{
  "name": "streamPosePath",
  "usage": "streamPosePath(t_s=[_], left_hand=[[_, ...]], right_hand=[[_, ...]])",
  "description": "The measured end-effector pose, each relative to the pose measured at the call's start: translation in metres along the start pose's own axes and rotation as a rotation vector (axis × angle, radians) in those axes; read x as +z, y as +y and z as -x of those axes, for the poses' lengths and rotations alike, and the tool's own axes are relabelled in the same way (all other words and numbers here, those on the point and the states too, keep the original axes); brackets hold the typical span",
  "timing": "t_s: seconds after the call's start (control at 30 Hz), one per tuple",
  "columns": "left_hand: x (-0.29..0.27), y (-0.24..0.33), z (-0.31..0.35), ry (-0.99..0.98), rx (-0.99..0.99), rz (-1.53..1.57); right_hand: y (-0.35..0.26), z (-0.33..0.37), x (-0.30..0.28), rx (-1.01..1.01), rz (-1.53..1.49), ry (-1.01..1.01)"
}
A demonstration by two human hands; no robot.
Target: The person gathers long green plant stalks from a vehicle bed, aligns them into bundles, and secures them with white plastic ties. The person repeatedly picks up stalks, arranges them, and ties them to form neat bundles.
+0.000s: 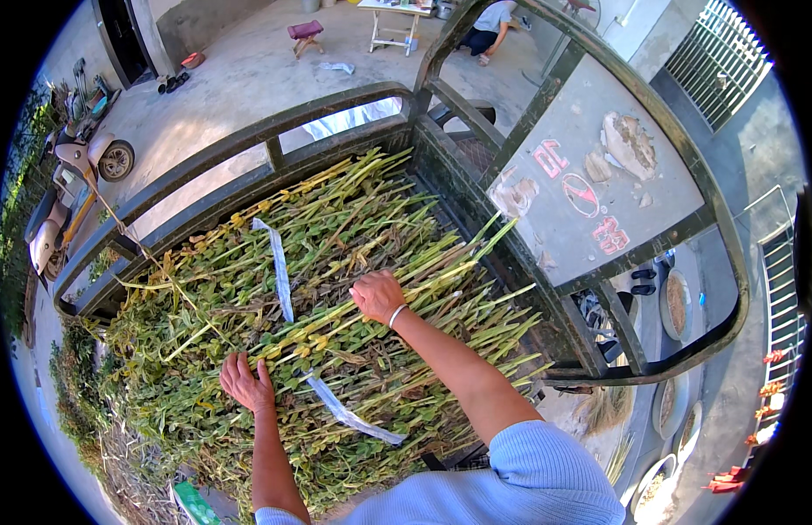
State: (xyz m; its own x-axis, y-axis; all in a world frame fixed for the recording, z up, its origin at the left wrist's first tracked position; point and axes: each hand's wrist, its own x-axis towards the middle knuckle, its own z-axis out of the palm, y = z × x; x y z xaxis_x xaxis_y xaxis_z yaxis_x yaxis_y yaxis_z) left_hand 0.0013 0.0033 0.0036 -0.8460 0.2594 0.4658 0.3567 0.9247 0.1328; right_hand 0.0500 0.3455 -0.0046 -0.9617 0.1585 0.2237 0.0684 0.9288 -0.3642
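Clutching long yellow-green stalks (449,267) in right grip (379,296); resting open left grip (246,382) on green leafy foliage (191,372), apparently for steadiness.

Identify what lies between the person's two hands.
In the head view, leafy stalks, some with yellow leaves, fill the stretch between the left hand and the right hand.

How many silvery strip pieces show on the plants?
2 pieces: one strip left of the right hand, another strip right of the left hand. The plants may hide more, or a join.
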Motion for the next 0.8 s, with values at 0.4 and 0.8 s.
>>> streamPosePath(t_s=[0.4, 0.8], left_hand=[[0.0010, -0.0008, 0.0003, -0.019, -0.009, -0.013], [0.0037, -0.0036, 0.0028, -0.016, -0.010, -0.011]], right_hand=[[-0.0030, -0.0015, -0.0036, 0.016, 0.003, -0.013], [-0.0036, -0.0012, -0.0040, 0.013, -0.010, 0.019]])
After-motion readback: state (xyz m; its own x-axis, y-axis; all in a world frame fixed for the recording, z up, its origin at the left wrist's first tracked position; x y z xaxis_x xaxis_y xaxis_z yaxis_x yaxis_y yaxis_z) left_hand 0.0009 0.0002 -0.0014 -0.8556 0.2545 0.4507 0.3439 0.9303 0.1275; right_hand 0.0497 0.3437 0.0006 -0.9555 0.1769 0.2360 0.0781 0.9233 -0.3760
